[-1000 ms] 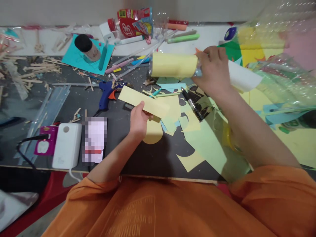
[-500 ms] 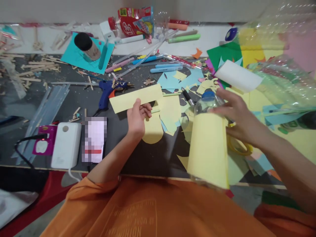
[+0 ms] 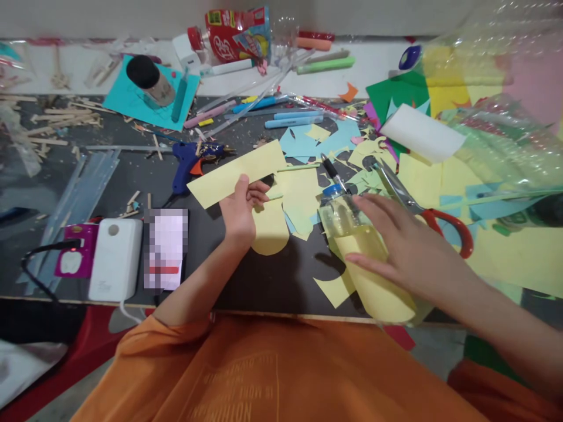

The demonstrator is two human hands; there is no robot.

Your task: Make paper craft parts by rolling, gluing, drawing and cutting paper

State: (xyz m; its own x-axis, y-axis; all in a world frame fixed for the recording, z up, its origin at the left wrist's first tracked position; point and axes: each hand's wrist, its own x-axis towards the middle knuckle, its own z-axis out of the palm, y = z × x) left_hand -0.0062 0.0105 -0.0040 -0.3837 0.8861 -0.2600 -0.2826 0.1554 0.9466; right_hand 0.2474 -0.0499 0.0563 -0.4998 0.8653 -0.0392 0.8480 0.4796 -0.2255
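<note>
My left hand (image 3: 241, 208) pinches a pale yellow paper strip (image 3: 240, 170) between thumb and fingers, above the desk. A clear plastic bottle (image 3: 332, 211) with a blue cap is wrapped in yellow paper and tilts, its cap pointing away from me. Over the bottle's side lies my right hand (image 3: 396, 246), thumb and fingers around it; how firmly it grips is hard to see. Right beside this hand are metal scissors (image 3: 446, 225) with red handles. A black pen (image 3: 333, 170) lies just past the cap, among yellow and blue paper scraps (image 3: 303, 202).
A blue glue gun (image 3: 185, 167) lies left of the strip. Near the front left are a phone (image 3: 166, 249) and a white power bank (image 3: 116, 258). Markers (image 3: 294, 119), a red-labelled bottle (image 3: 240, 35) and a dark-capped jar (image 3: 152, 82) stand or lie at the back.
My right hand has lowered and tilted the wrapped bottle, its cap swinging left and its base right. The red-handled scissors have come into sight. My left hand still holds the strip, barely moved.
</note>
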